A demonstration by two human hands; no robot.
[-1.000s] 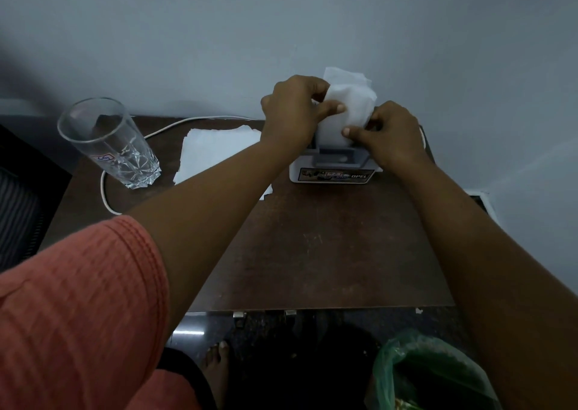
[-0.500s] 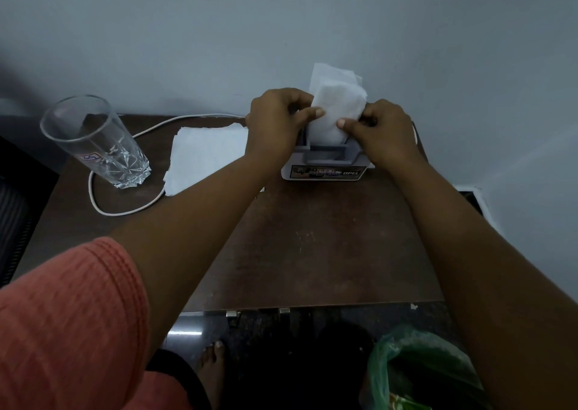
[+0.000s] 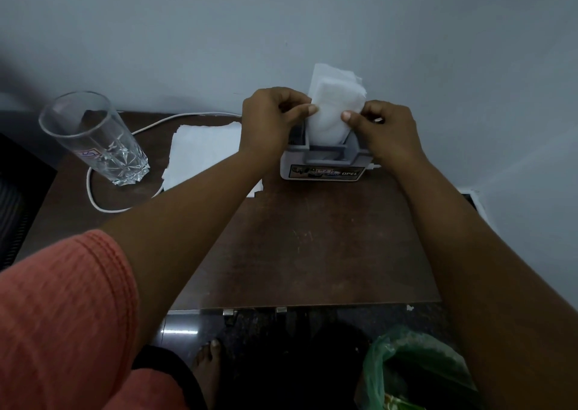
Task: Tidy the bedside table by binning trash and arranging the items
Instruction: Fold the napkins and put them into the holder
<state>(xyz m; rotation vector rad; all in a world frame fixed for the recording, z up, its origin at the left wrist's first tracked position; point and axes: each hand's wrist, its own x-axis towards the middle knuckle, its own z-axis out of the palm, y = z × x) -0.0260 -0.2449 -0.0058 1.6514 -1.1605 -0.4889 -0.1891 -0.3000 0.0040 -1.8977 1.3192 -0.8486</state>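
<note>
Wood of the bedside table (image 3: 312, 237) is dark; a green bin bag (image 3: 406, 362) sits below its front right corner. Flat tissues (image 3: 200, 150) lie by the back edge, and a glass (image 3: 93, 137) stands at the back left corner. Napkins (image 3: 331, 103) stand in the holder (image 3: 325, 167) at the back edge, pinched by the left hand (image 3: 269, 122) and right hand (image 3: 387, 131).

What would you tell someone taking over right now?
Left hand and right hand each pinch a side of the tissue stack, upright in the grey holder on the table.
Flat tissues lie left of the holder; glass and white cable further left; green bin bag on the floor.
Done: stack is in the holder.
Left: likely seat it, add or bin the flat tissues, tidy glass and cable.
</note>
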